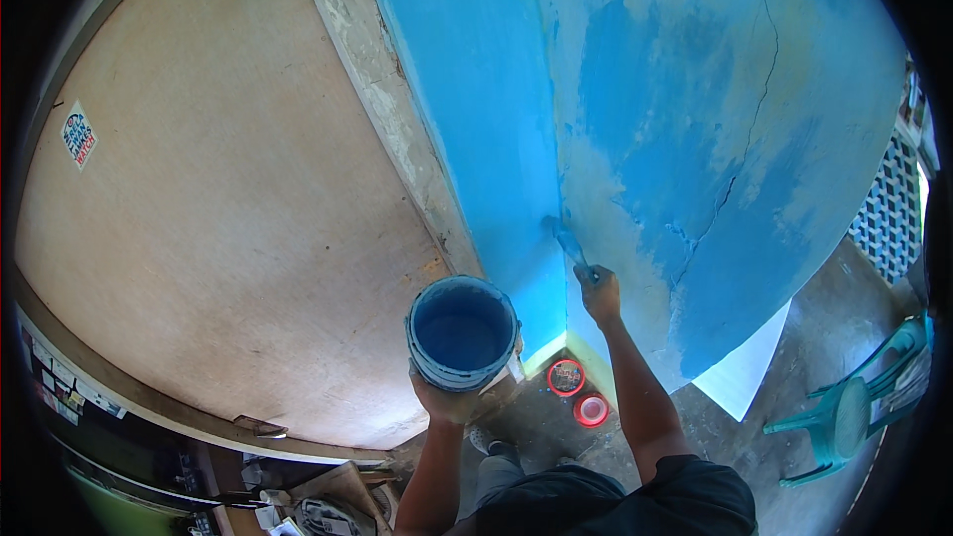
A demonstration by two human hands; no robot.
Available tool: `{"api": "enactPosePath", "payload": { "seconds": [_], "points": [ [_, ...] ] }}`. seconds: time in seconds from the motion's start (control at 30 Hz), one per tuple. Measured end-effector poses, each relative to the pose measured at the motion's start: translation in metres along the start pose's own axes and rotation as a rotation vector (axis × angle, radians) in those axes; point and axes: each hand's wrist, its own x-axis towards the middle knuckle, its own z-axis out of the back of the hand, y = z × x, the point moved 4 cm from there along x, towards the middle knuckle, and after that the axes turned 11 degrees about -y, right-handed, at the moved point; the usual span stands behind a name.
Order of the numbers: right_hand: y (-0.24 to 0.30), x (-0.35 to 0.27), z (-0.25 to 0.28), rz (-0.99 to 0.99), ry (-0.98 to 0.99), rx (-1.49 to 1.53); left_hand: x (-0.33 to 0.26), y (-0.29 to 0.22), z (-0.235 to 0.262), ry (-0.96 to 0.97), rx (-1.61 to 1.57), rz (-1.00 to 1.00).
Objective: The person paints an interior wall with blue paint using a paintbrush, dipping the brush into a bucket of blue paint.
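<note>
So the left hand [447, 402] is wrapped wide around a paint bucket [465, 377] held out front with blue paint inside, while the right hand [599, 293] is closed tight on a paintbrush [569, 241], bristles up by the corner of the patchy blue wall [655, 139]. Below are two red-rimmed round things on the floor [635, 496], plus a green plastic chair [849, 415] off right.

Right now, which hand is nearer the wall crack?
Right. The right hand, gripping the brush, is left of the crack's lower end; the left hand, holding the bucket, is farther left and lower.
</note>
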Motion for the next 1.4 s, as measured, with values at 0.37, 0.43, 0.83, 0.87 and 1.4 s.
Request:
{"api": "enactPosePath", "payload": {
  "seconds": [0.37,0.43,0.83,0.87,1.4],
  "points": [
    [0.043,0.026,-0.023,0.428,-0.295,0.147,0.002,0.03,0.011,-0.001,-0.412,0.307],
    [-0.006,0.005,-0.034,0.383,-0.248,0.025,0.002,0.017,0.008,0.035,-0.212,0.142],
    [0.14,-0.017,0.018,0.317,-0.05,0.127,0.013,0.007,0.063,-0.008,-0.231,0.206],
    [0.154,-0.022,0.014,0.311,-0.055,0.117,0.015,0.009,0.065,0.003,-0.49,0.348],
    [0.152,-0.068,-0.004,0.275,-0.143,0.021,0.062,0.033,0.145,0.115,-0.575,0.53]
  ]
}}
